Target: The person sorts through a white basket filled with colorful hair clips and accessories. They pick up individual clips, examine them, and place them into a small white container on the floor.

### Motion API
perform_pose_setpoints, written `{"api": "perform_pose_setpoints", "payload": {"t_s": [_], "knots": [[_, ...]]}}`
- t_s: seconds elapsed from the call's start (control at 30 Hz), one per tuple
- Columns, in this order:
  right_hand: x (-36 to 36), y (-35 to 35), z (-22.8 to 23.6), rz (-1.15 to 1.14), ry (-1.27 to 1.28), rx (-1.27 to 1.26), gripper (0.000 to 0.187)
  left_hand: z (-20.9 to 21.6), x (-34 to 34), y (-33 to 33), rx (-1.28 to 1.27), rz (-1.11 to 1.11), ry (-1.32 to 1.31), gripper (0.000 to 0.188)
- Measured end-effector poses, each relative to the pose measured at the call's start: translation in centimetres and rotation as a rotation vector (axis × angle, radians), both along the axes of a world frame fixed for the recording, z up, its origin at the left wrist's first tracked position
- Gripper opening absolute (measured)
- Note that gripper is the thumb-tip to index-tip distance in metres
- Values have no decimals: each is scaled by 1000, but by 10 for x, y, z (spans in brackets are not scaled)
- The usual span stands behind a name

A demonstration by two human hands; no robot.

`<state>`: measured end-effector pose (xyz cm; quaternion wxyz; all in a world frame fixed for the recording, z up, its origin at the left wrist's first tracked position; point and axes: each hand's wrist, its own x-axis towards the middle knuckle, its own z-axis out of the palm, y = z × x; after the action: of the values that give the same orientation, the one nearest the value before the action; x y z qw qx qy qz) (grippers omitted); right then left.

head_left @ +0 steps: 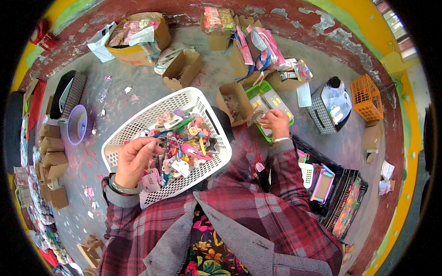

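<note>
**Two hands sorting small trinkets over baskets on a concrete floor**

The grey concrete floor (138,87), flecked with paper scraps, fills most of the view and bends away toward a red-painted wall base at the rim. On the person's lap rests the white perforated plastic basket (138,120), tilted, its lower edge hidden behind the plaid sleeve and grey vest. Inside lies a tangled heap of colourful hair clips and bows (186,142); single pieces are hard to tell apart.

Beyond it sit an open brown cardboard box (183,69) and a larger cardboard carton stuffed with pink packets (138,39). A smaller green plastic basket (263,89) holds flat carded packets, partly covered by the right hand. To the right stand a checked fabric bin lined with a white bag (329,108) and an orange plastic crate (366,96). A purple plastic bowl (77,124) lies at the left, beside stacked brown cartons cut off by the dark rim.

The left hand (136,158), wearing a green bangle, is closed with fingers pinched on a thin blue strand rising from the heap. The right hand (275,123) hovers curled over the green basket, seemingly gripping a small pale ring-like item, too small to identify.
</note>
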<state>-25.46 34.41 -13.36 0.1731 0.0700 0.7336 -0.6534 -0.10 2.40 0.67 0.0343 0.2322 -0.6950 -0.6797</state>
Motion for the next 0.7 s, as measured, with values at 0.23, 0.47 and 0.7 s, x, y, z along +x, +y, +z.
{"api": "perform_pose_setpoints", "payload": {"t_s": [0.23,0.47,0.7], "knots": [[-41,-19,-88,-41,-35,-117,18,-6,-2,-1,-12,0,-1,18],[-20,17,-87,-46,-177,-39,15,-7,1,0,4,32,21,19],[4,133,-34,-126,-89,24,17,-5,4,-3,26,93,147,19]]}}
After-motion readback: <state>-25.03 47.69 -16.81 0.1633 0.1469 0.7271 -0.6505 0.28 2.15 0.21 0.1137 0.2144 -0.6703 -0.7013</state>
